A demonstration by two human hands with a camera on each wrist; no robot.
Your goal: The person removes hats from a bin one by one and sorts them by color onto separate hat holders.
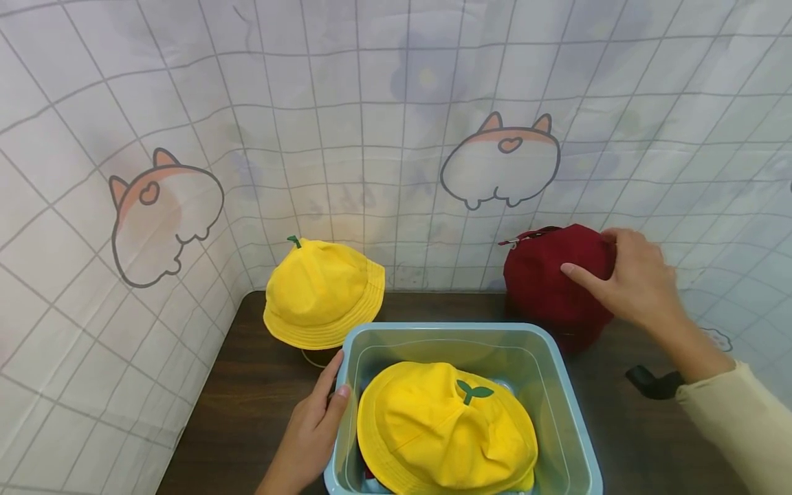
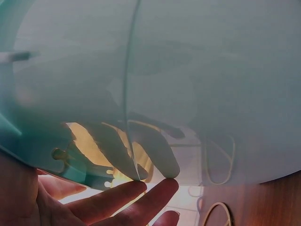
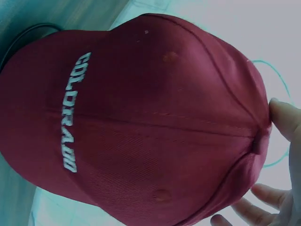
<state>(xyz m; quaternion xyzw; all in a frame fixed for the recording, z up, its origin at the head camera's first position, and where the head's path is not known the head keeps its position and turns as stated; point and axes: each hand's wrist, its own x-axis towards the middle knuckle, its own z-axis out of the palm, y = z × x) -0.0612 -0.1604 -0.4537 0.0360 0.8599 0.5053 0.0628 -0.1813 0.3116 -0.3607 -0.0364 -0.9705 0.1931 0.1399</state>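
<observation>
A dark red cap [image 1: 551,275] with white lettering and a dangling strap sits at the back right. My right hand [image 1: 643,282] grips its crown, thumb on the near side and fingers on the far side. In the right wrist view, thumb and fingers lie around the crown's top button. A light blue plastic bin [image 1: 563,371] stands at the front, holding a yellow bucket hat [image 1: 445,426] with a green sprout. My left hand [image 1: 312,419] rests against the bin's left side, its fingers fairly straight along the outer wall in the left wrist view.
Another yellow bucket hat [image 1: 318,289] sits on a wire stand [image 1: 318,357] behind the bin's left corner. A black curved object [image 1: 654,382] lies under my right forearm. Grid-patterned cloth [image 1: 383,137] hangs behind the dark wooden table [image 1: 229,405].
</observation>
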